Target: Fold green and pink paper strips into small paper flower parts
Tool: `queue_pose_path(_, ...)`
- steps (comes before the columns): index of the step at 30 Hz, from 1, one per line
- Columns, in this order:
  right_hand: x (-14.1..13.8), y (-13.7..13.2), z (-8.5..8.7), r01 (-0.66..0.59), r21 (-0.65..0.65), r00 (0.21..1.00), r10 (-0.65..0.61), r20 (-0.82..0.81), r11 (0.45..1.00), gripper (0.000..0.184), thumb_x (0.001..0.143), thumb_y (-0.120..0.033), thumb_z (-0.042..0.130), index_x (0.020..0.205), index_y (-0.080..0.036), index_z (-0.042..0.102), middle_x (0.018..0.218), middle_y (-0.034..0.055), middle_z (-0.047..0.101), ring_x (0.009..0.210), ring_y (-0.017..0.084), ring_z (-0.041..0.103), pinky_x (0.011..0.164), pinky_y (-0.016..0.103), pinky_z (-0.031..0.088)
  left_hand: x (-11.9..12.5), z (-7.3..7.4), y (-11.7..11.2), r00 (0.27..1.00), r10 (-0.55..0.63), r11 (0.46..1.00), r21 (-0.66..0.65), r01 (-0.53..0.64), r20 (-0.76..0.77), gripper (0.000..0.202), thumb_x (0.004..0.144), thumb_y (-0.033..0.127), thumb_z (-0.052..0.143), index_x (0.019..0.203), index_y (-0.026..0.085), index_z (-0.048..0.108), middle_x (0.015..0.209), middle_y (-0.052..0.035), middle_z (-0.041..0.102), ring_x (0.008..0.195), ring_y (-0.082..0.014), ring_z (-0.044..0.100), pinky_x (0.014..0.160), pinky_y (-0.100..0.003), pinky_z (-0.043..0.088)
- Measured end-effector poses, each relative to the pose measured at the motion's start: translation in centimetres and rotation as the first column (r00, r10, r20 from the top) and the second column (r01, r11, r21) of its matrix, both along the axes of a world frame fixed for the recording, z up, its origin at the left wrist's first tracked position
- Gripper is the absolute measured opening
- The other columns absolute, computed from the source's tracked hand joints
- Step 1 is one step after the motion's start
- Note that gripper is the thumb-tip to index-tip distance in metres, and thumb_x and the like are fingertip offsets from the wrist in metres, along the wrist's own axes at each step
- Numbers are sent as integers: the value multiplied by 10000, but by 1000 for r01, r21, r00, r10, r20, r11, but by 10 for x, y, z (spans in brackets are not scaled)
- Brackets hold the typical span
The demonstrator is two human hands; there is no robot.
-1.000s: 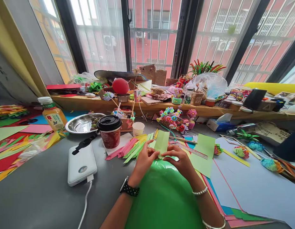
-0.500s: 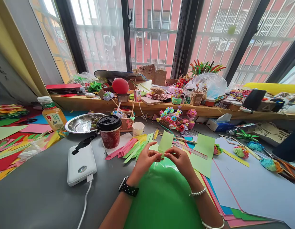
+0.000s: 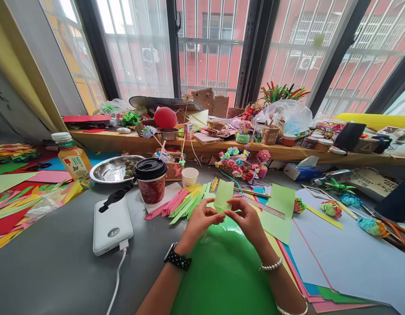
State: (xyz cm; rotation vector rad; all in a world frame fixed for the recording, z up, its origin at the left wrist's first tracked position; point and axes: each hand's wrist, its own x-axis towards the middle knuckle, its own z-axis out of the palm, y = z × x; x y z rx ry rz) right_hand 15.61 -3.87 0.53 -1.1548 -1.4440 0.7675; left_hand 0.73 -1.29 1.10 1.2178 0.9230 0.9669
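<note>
Head view: a green slip (image 3: 224,193) stands upright between both hands, above a shiny green surface (image 3: 225,275). The left hand (image 3: 201,222) pinches its lower left edge; the right hand (image 3: 246,218) grips its lower right side between thumb and fingers. Folded strips (image 3: 181,204) lie just left, a ruler (image 3: 264,208) and green sheet (image 3: 279,216) right. Beyond the strips stand a lidded cup (image 3: 151,189) and a paper cup (image 3: 190,178).

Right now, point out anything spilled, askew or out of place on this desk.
The clear bottle beside the tissue box lies on its side, unlike the upright orange drink bottle; no spill is visible. The light-green paper between the left hand and right hand shows no obvious tear.
</note>
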Motion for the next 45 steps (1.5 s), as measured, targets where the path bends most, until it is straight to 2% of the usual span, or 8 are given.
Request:
queue_pose_path(3,0,1,-2,86,25,994,-84,-70,996,421,641,-374,651,992,-208,488,830,37,595,729,168,585,622,284,497,0,-1,1,997,54,998,-27,-52,58,621,504,210,737,1029,105,423,546,38,565,568,-140,578,575,-256,427)
queue_pose_path(5,0,2,-4,110,-2,992,-110,-66,994,389,641,-398,644,949,-198,516,819,45,603,727,175,586,613,286,493,0,-1,2,994,69,997,-29,-67,79,627,495,203,743,1029,113,426,547,45,559,569,-138,578,585,-258,428)
queue_pose_path(8,-2,3,-6,49,-77,999,-51,-14,996,283,675,-425,599,801,-172,596,760,52,624,694,178,583,597,276,474,1,-2,1,996,58,998,-16,-57,66,621,481,204,749,1014,118,440,537,51,556,544,-126,564,560,-242,413)
queue_pose_path(12,-4,2,-6,12,-109,1000,-13,-9,994,277,698,-427,565,685,-158,631,652,40,623,616,162,560,555,257,441,3,0,-1,998,51,999,-21,-51,48,627,482,207,747,1019,123,435,513,58,554,527,-118,546,545,-232,397)
queue_pose_path(21,-6,1,-4,49,-117,998,-51,-20,992,278,680,-433,578,660,-165,651,611,33,632,564,153,541,532,253,422,4,-3,-1,998,44,998,-51,-41,54,675,449,238,768,1031,110,452,539,39,564,546,-130,547,553,-241,375)
queue_pose_path(33,-6,1,-6,37,-132,997,-45,-58,991,274,671,-423,593,659,-153,638,603,26,614,536,136,511,509,241,394,3,-12,2,999,7,999,-39,-5,52,663,487,233,760,1057,110,444,551,30,575,560,-121,548,562,-231,373)
queue_pose_path(42,-8,0,-3,-26,-130,998,19,-52,991,281,680,-442,581,693,-168,645,686,35,640,666,174,566,616,264,433,3,-10,0,998,8,998,-65,-4,68,625,479,250,763,1002,121,447,549,18,602,564,-139,577,562,-239,386)
queue_pose_path(45,-9,-1,-2,-40,-127,997,32,-64,991,274,672,-439,586,634,-174,646,695,31,647,714,187,576,673,283,434,5,-7,-1,999,13,997,-80,-11,30,610,457,260,766,963,130,450,551,10,614,590,-162,596,573,-253,397)
